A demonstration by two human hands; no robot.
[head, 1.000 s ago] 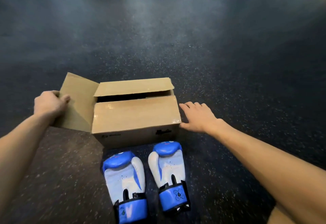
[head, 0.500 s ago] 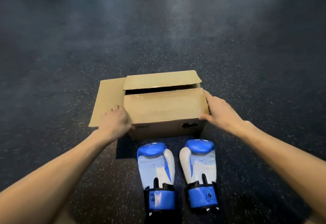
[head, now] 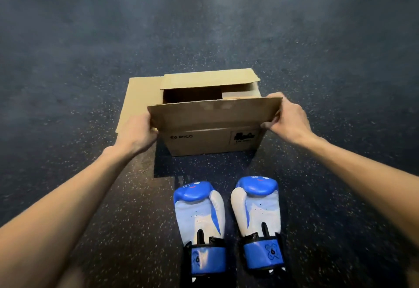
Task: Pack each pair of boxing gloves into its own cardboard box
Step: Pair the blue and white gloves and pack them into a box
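A brown cardboard box (head: 204, 142) stands on the floor ahead of me, its dark inside partly showing. My left hand (head: 136, 131) grips the left end of the near flap (head: 213, 113), and my right hand (head: 288, 115) pinches its right end, holding the flap tilted up. The far flap (head: 208, 77) leans over the opening and the left flap (head: 138, 99) lies spread outward. Two blue and white boxing gloves lie side by side in front of the box, cuffs toward me: the left glove (head: 200, 217) and the right glove (head: 257, 213).
Dark speckled rubber floor (head: 317, 49) stretches all around the box and gloves. No other boxes or gloves are in view.
The near flap, lying flat over the opening half a second ago, is now lifted by both hands. My left hand moved from the left flap to the near flap's left end.
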